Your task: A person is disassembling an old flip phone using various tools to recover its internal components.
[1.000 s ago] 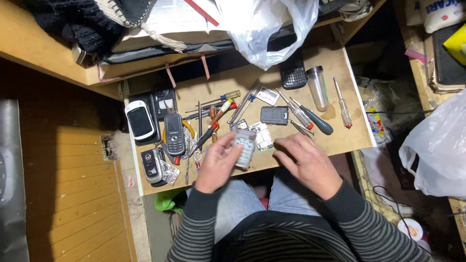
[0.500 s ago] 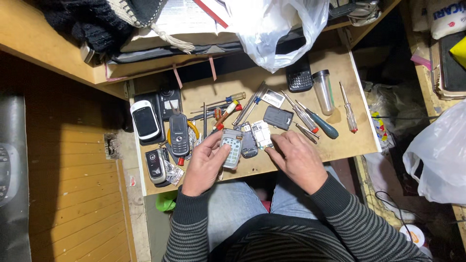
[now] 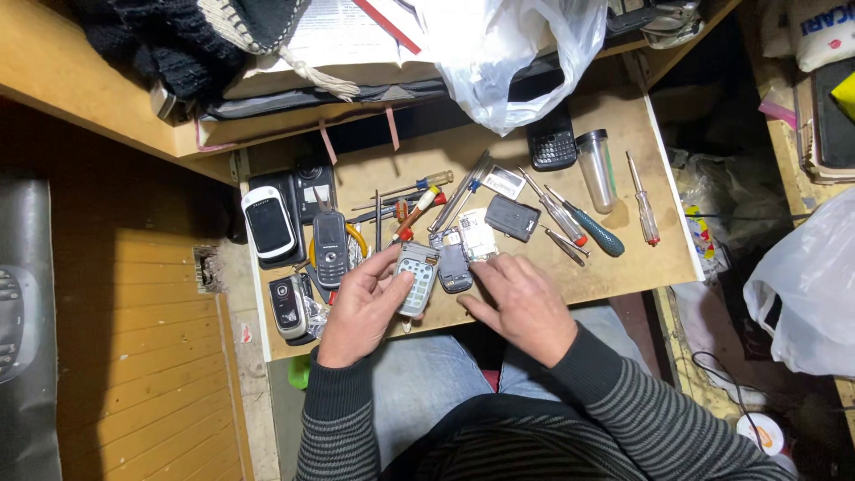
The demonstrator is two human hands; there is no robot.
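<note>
My left hand (image 3: 361, 307) holds a silver phone keypad cover (image 3: 416, 278) above the front edge of a small wooden work board (image 3: 641, 258). My right hand (image 3: 525, 303) rests flat on the board beside it, fingertips touching a dark phone part (image 3: 452, 267) and a bare circuit board (image 3: 478, 236). A black battery-like piece (image 3: 512, 216) lies just beyond the right hand.
Several old phones (image 3: 267, 223) lie at the board's left end. Screwdrivers (image 3: 588, 224) and tweezers are spread over the middle and right. A black keypad phone (image 3: 552, 142) and a clear tube (image 3: 597, 169) sit at the back, under a white plastic bag (image 3: 508, 53).
The left hand has kept hold of the keypad cover. My right hand has shifted left and forward onto the phone parts. The view has drifted slightly.
</note>
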